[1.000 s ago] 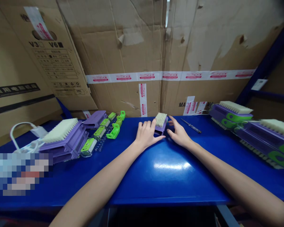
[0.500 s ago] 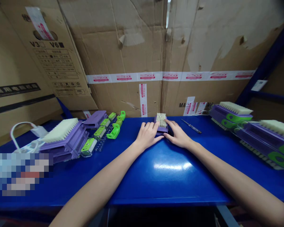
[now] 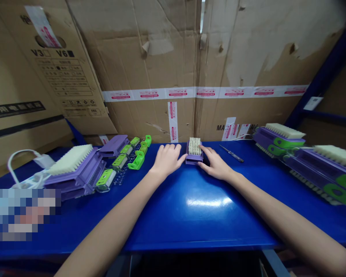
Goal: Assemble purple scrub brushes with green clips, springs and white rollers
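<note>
A purple brush head with cream bristles [image 3: 195, 147] rests bristles up on the blue table [image 3: 207, 227], near the back cardboard. My right hand [image 3: 217, 164] grips its right side, thumb at the front corner and index finger along the bristle edge. To the left of it, my left hand [image 3: 167, 161] is off the brush, palm down, fingers slightly bent and thumb pointing at the brush. Left of that hand lie bright green clips [image 3: 137, 160], small springs [image 3: 121, 175] and several metal-and-green catch pieces [image 3: 120, 162].
Purple housings, one topped with bristles [image 3: 71, 158], are stacked at left beside a white plug and cable [image 3: 43, 159]. Assembled purple-green brushes [image 3: 279, 140] stand at right. A thin screwdriver [image 3: 232, 153] lies right of my right hand. Cardboard [image 3: 150, 115] walls the back.
My left hand has let go of the brush and shifted left. My right hand stays at the brush's right side. The view has moved slightly.
</note>
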Motion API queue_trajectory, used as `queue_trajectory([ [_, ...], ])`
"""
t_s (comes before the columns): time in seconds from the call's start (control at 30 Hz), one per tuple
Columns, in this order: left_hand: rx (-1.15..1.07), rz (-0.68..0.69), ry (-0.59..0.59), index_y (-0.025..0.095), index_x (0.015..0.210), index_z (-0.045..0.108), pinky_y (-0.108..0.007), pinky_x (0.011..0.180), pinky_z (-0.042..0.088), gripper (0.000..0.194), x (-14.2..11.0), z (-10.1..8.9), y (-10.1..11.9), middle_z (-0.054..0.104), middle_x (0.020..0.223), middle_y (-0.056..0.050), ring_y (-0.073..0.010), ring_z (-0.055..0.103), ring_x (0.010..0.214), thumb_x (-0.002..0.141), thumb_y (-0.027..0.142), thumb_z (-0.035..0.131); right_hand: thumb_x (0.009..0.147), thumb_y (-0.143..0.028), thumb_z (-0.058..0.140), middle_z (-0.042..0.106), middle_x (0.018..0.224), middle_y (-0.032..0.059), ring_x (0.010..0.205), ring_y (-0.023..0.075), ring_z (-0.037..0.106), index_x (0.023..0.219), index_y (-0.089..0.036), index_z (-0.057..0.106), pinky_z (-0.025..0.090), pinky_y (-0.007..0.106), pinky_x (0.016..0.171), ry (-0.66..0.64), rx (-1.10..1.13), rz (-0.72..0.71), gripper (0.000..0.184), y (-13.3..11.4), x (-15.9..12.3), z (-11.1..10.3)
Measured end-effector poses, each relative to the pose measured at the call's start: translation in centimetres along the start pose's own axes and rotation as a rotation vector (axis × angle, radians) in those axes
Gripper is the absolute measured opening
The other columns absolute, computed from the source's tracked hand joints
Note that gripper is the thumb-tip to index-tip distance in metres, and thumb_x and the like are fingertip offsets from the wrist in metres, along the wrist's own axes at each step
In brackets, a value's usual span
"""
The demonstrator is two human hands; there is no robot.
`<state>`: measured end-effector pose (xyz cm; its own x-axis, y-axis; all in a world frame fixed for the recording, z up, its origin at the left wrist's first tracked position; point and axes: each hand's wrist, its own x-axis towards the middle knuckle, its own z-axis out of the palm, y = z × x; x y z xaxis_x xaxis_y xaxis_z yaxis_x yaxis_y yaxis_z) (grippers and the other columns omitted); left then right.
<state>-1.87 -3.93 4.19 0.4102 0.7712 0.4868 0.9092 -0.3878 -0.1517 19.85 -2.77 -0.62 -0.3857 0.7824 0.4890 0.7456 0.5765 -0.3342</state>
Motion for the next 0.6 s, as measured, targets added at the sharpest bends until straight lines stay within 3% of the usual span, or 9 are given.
queue_trajectory([
  [0.13, 0.032, -0.110, -0.033, 0.015, 0.101, 0.057, -0.035, 0.076, 0.042, 0.037, 0.0, -1.3, -1.6, 0.065, 0.094, -0.013, -0.0259, 0.061, 0.090, 0.090, 0.045, 0.038, 0.083, -0.036, 0.052, 0.045, 0.134, 0.0159, 0.121, 0.0324, 0.043, 0.141, -0.018, 0.029, 0.038, 0.051, 0.100, -0.009, 0.000, 0.004, 0.065, -0.2, 0.0, -0.2],
  [0.27, 0.059, -0.136, -0.086, 0.015, 0.098, 0.058, -0.032, 0.075, 0.044, 0.036, -0.6, -2.2, -2.4, 0.066, 0.095, -0.011, -0.0241, 0.063, 0.089, 0.091, 0.043, 0.037, 0.084, -0.036, 0.051, 0.044, 0.134, 0.0164, 0.121, 0.0327, 0.043, 0.141, -0.017, 0.028, 0.038, 0.052, 0.098, -0.017, -0.001, -0.001, 0.064, -0.2, 0.0, -0.3],
  [0.47, 0.074, -0.234, -0.238, 0.018, 0.096, 0.059, -0.031, 0.072, 0.046, 0.035, -2.2, -3.8, -3.6, 0.067, 0.094, -0.009, -0.0243, 0.064, 0.089, 0.090, 0.041, 0.034, 0.084, -0.036, 0.051, 0.045, 0.133, 0.0166, 0.121, 0.0331, 0.043, 0.142, -0.018, 0.026, 0.039, 0.053, 0.097, -0.020, -0.010, -0.012, 0.065, 0.0, 0.0, -0.2],
  [0.6, 0.141, -0.331, -0.380, 0.018, 0.095, 0.061, -0.035, 0.068, 0.047, 0.040, -4.0, -5.1, -6.3, 0.068, 0.090, -0.013, -0.0294, 0.065, 0.086, 0.089, 0.042, 0.030, 0.084, -0.037, 0.050, 0.044, 0.133, 0.0169, 0.121, 0.0330, 0.043, 0.142, -0.017, 0.026, 0.039, 0.052, 0.098, -0.035, -0.013, 0.008, 0.065, -0.1, 0.0, -0.2],
])
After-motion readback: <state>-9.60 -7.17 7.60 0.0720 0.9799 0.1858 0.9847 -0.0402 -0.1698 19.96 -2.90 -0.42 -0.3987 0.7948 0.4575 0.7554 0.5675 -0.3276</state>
